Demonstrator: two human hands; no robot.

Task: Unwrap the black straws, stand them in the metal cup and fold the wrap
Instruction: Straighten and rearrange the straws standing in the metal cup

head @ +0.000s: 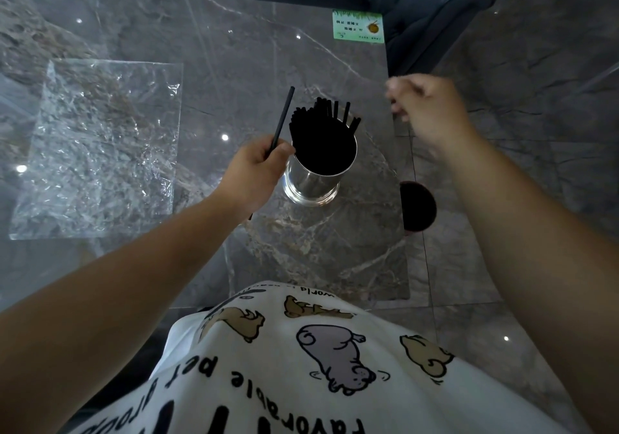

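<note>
left hand (254, 169) pinching straw (284, 117), beside metal cup (311, 182)

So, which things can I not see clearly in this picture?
- Right hand, head view: motion blur, so whether the fingers hold anything is unclear.
- Green card: print too small to read.
- Metal cup: the inside is hidden by the black straws.
- Single straw: lower end hidden by the left hand.

left hand (254, 169) pinching straw (284, 115), beside metal cup (311, 182)
</note>
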